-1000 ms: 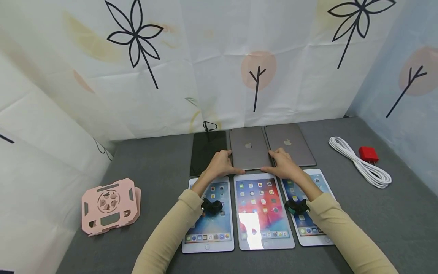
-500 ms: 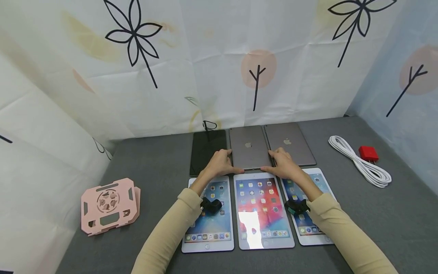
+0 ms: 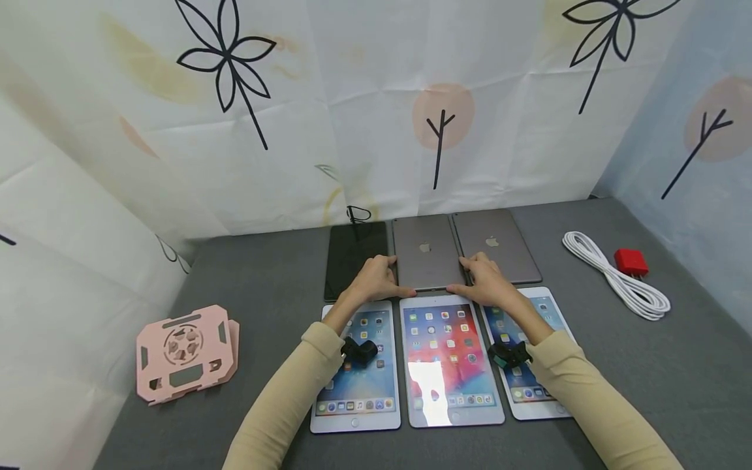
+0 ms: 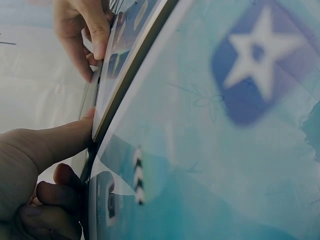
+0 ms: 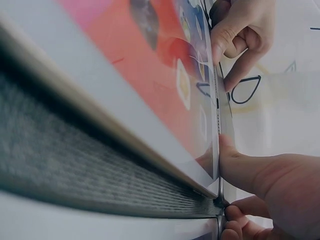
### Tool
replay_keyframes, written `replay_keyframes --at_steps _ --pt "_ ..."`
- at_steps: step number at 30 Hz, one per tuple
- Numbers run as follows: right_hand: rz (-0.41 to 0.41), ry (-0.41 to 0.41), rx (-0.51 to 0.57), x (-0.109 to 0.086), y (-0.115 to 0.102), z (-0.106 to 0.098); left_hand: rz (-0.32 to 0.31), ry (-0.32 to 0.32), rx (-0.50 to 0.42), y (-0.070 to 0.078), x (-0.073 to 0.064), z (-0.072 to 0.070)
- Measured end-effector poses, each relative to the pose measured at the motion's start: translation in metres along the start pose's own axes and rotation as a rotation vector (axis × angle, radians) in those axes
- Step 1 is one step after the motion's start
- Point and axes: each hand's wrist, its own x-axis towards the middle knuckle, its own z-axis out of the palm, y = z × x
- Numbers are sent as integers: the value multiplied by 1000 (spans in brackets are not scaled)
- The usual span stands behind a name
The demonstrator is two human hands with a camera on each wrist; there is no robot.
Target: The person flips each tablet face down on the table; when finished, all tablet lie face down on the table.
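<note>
Two hands hold the middle grey tablet, which lies face down with its apple logo showing, by its near corners. My left hand has its thumb along the near edge and index finger at the left side. At the opposite corner, my right hand does the same, its index finger between this tablet and the right grey tablet. In the left wrist view, the other fingers of the left hand are curled. Directly in front lies a white tablet with a lit red-and-blue screen.
A dark-screened tablet lies at back left. Lit white tablets flank the middle one, under the forearms. To the left sits a pink cut-out stand; to the right, a coiled white cable and a red charger plug.
The head view has shifted very slightly. Both hands stay at the grey tablet's near corners, and no tablet has visibly moved.
</note>
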Motion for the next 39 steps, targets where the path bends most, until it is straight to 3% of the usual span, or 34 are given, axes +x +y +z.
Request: replay_keyframes --at_steps 12,20,32,39 --pt "-9 -12 22 -1 -4 1 35 13 -12 -7 -8 -5" --pt "-76 43 67 -4 -23 5 112 83 14 -20 -24 -27" --pt "-93 -33 122 8 -53 15 -3 144 79 -54 -57 -64" --pt "-132 -69 145 21 -69 28 -48 104 149 -77 -66 -77"
